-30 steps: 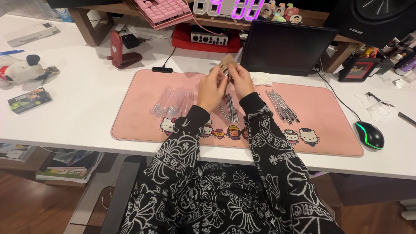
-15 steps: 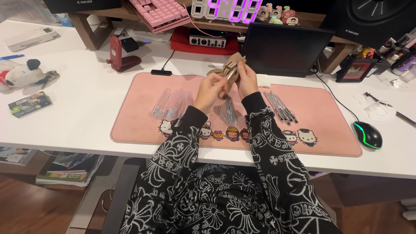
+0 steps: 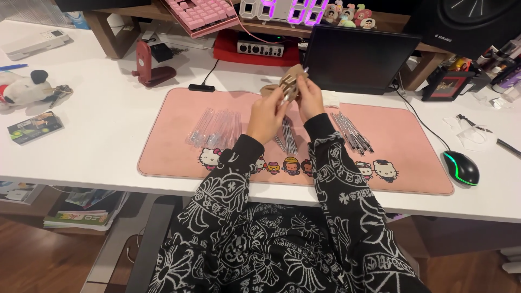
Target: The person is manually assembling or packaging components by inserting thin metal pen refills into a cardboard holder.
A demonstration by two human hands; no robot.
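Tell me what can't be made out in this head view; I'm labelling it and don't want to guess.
- Small tan item (head view): mostly covered by the left hand and right hand; its kind is unclear.
- Clear pieces on the pink mat: too small and see-through to count.
- Thin sticks: too fine to identify.
- Pink keyboard: cut off by the top edge.

We take this for a home desk setup: a white desk [image 3: 81,141] with a pink cartoon desk mat [image 3: 179,141], pink keyboard [image 3: 203,13], glowing digital clock [image 3: 285,8], plush toy [image 3: 24,87], figurines [image 3: 350,13] and mouse [image 3: 461,167].
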